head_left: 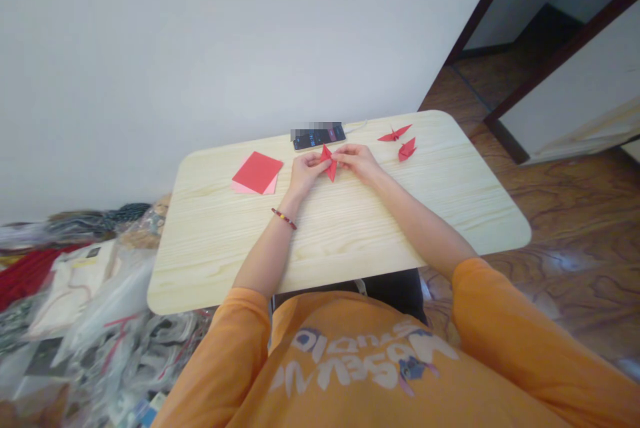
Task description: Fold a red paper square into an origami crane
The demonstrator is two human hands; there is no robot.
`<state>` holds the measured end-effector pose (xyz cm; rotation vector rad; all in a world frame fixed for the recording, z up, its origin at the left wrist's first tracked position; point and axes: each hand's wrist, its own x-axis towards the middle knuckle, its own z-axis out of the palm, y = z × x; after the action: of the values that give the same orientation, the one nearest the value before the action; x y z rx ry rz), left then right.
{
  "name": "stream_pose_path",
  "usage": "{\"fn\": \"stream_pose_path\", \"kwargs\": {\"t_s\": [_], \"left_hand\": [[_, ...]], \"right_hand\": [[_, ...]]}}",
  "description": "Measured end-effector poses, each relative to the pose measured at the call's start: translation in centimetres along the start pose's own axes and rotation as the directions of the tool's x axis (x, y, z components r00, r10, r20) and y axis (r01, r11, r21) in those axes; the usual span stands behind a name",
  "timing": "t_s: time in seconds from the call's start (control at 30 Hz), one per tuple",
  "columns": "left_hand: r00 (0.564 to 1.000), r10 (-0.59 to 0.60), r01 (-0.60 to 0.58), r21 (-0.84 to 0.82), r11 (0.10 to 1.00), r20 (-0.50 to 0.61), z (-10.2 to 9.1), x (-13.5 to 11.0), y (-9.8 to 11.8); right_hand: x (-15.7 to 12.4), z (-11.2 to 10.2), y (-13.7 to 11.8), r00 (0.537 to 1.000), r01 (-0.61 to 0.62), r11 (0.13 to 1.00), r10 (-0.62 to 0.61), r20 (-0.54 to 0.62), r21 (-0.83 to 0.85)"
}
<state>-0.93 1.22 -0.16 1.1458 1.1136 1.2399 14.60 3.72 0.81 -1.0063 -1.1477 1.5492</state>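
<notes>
Between my two hands, just in front of the phone, is a piece of folded red origami paper (pixel 329 171), pointed at its top and bottom. My left hand (pixel 306 175) pinches its left side with thumb and fingers, and a beaded bracelet (pixel 284 218) circles that wrist. From the other side, my right hand (pixel 359 161) pinches the paper's right part near the middle. The fingertips cover some of the folds. To the left lies a stack of square paper (pixel 257 172), red on top with pink showing beneath.
Two finished-looking red paper cranes, one with spread wings (pixel 395 134) and a more compact one (pixel 407 149), rest at the right. A phone (pixel 319 137) with a cable lies at the table's (pixel 210 248) back edge by the wall. Plastic-bagged goods (pixel 100 308) fill the floor at left.
</notes>
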Motion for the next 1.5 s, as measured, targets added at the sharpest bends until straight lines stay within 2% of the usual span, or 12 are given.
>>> {"fn": "stream_pose_path", "kwargs": {"t_s": [0.27, 0.5, 0.93, 1.27, 1.5], "left_hand": [[0.997, -0.044, 0.037, 0.115, 0.993, 0.062, 0.2, -0.4, 0.7], [0.993, -0.038, 0.016, 0.190, 0.982, 0.116, 0.0, -0.5, 1.2], [0.990, -0.014, -0.013, 0.188, 0.982, 0.141, 0.1, -0.8, 1.2], [0.991, -0.031, 0.002, 0.211, 0.977, 0.134, 0.0, -0.6, 0.8], [0.988, -0.032, -0.002, 0.217, 0.976, 0.149, -0.2, -0.6, 0.9]], "right_hand": [[-0.2, -0.2, -0.4, 1.000, 0.012, 0.999, -0.011, 0.019, -0.037], [-0.1, -0.4, -0.3, 1.000, 0.013, 0.997, -0.012, 0.011, -0.072], [-0.3, -0.1, -0.7, 1.000, -0.009, 1.000, 0.009, -0.011, -0.011], [-0.1, -0.2, -0.3, 1.000, 0.024, 0.999, -0.024, -0.015, 0.042], [-0.2, -0.2, -0.6, 1.000, -0.007, 0.998, 0.009, -0.029, 0.062]]}}
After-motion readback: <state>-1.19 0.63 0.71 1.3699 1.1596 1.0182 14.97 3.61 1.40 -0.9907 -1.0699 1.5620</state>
